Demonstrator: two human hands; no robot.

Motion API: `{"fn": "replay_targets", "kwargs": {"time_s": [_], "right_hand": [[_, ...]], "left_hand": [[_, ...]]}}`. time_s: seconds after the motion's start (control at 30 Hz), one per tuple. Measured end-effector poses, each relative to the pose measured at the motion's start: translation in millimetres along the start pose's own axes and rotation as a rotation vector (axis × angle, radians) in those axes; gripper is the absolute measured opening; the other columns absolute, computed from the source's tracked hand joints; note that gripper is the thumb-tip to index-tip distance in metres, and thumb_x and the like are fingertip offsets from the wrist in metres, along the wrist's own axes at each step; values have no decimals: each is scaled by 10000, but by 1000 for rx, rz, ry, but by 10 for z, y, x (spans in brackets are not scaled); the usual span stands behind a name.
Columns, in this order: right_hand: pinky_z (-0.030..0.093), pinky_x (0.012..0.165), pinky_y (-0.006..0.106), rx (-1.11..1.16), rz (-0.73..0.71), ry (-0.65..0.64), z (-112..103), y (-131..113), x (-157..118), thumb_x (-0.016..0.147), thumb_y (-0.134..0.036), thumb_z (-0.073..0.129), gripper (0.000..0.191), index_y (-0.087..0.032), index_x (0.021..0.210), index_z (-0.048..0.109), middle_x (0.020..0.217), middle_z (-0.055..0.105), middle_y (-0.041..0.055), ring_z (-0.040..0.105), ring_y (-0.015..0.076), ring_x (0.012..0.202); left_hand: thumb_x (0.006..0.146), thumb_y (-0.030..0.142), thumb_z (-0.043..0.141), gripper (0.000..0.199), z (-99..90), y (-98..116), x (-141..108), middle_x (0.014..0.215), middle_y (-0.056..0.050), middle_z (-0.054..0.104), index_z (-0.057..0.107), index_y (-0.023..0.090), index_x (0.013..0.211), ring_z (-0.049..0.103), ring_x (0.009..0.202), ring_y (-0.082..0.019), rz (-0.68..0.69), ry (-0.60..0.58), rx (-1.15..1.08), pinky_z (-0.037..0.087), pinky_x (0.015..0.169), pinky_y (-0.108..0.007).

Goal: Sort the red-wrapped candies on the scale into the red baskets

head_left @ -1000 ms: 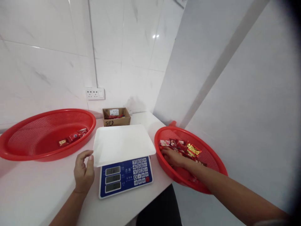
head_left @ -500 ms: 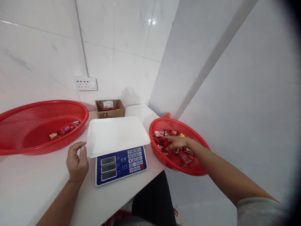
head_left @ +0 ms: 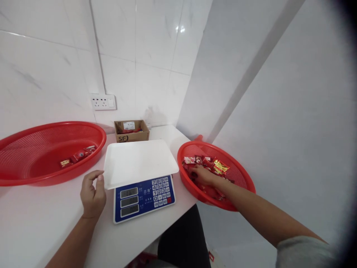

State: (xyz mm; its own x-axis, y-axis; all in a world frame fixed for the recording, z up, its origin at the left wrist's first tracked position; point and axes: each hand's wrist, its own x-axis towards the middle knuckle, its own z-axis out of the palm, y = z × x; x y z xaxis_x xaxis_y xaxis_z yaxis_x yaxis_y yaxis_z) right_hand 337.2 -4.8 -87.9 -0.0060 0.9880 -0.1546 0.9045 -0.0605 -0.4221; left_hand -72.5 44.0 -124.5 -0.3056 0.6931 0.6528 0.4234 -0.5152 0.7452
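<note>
My left hand (head_left: 94, 194) is beside the left edge of the weighing scale's white tray (head_left: 141, 163). Its fingers are loosely bent, thumb and forefinger a little apart, and the fingertips come up to the tray's rim. Nothing lies on that tray. Below it shows the scale's blue panel (head_left: 145, 196) with displays and number keys. Inside the red basket (head_left: 186, 148) on the right, my right hand (head_left: 203, 175) reaches down among red snack packets (head_left: 206, 162). Its fingertips are hidden, so any grip cannot be made out. A gold packet (head_left: 220, 167) lies beyond the hand.
A larger red basket (head_left: 52, 175) on the left holds several small packets (head_left: 79, 155). Behind the scale stands a cardboard box (head_left: 131, 137) with red items inside. A socket plate (head_left: 103, 102) is on the tiled wall. The right basket sits close to the side wall.
My right hand has moved left and deeper among the packets, uncovering the gold one. My left hand has barely moved. The view has shifted slightly.
</note>
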Motion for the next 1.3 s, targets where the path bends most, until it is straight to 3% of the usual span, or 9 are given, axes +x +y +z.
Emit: {"fn": "replay_targets", "kwargs": {"time_s": [0.2,0.37,0.5,0.6,0.73,0.87,1.03,1.17,1.3], "right_hand": [[438,717,271,86,95,174,-404,-9,83,616,-83,491,264,-188,839,585,814,621,11,566,168,763],[449,722,257,313,-86,303,-633,-415,224,638,-131,491,218,-198,840,539,810,591,-7,553,149,776],[453,705,255,384,-265,173,-497,-968,437,641,-103,492,286,-199,905,544,776,576,-25,547,131,753],[454,704,273,254,-366,65,-291,-1372,584,626,-43,478,339,-187,914,586,744,566,-18,534,127,712],[432,865,348,68,-551,-43,-112,-1726,677,662,-85,574,407,-177,1057,610,1027,586,70,536,205,980],[415,926,386,61,-487,-43,-94,-1803,711,736,-291,629,525,-209,1241,510,1341,407,120,447,247,1175],[351,1009,383,3,-401,51,-91,-1680,770,785,-193,559,457,-157,1238,503,1301,461,134,470,207,1167],[340,1020,402,-30,-338,-36,-42,-1687,733,825,-258,525,458,-148,1267,481,1325,474,139,447,243,1209],[377,987,416,-39,-436,-150,17,-1821,623,833,-352,512,456,-207,1265,499,1290,522,101,487,264,1170]], "left_hand": [[849,337,462,208,-6,1,5,898,-61,570,567,170,913,539,878,-196,7,2,3,421,837,-357],[848,328,461,203,-3,8,10,902,-63,569,565,166,913,540,882,-195,22,7,2,419,842,-354],[848,328,456,202,-5,1,18,890,-56,565,557,165,909,542,873,-188,33,1,13,426,831,-342],[850,326,450,200,-16,6,20,890,-54,566,553,167,915,545,874,-185,37,-7,19,429,826,-334],[851,318,444,189,-28,31,21,879,-54,565,551,171,903,548,863,-186,45,-22,15,434,812,-328],[852,300,445,179,-30,30,25,881,-53,565,552,170,912,545,861,-185,57,-30,12,436,801,-323],[858,293,445,175,-32,20,23,890,-55,567,549,169,925,543,866,-184,60,-40,7,436,796,-321],[861,294,442,176,-33,34,22,897,-55,567,548,171,929,545,873,-184,51,-38,4,437,796,-318],[864,287,442,173,-34,37,21,895,-55,566,550,167,928,542,867,-179,60,-43,3,437,794,-314]]}}
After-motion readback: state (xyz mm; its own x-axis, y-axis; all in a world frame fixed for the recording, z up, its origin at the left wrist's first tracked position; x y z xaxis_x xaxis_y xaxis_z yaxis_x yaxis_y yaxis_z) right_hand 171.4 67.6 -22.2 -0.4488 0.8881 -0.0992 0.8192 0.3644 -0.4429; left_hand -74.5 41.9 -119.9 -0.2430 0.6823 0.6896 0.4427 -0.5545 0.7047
